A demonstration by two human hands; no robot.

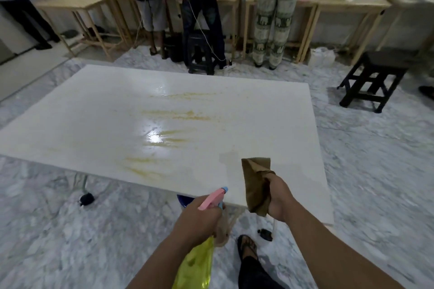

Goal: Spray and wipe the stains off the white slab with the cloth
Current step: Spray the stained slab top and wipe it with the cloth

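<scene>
Forearms fill the bottom of the view, both reaching toward the slab point(98, 110), and that slab is our landmark: a big white sheet on thin legs, tilted across the marble floor point(70, 241). It carries yellow stains point(178, 114) in streaks, from its far middle down to its near-left edge, with a wet sheen around a bright reflection at its centre.

Left hand point(197, 216) hovers just off the slab's near edge, fingers wrapped round the neck of the bottle point(195, 267), pink nozzle aimed over the slab. Right hand point(279, 197) is over the slab's near-right corner, fingers clamped on the brown cloth point(254, 185), which hangs bunched and clear of the surface, so no wiping yet.

Now the risks, as I read them. The nozzle sits low at the near edge; squeeze from here and the mist may land short, on the floor, right by the sandalled foot point(246, 247), which could mean a slippery step. The far streaks lie well beyond the hands, so reaching them means a long lean, and pressing hard on those thin legs could shift the slab. A bunched cloth may just smear yellow about.
</scene>
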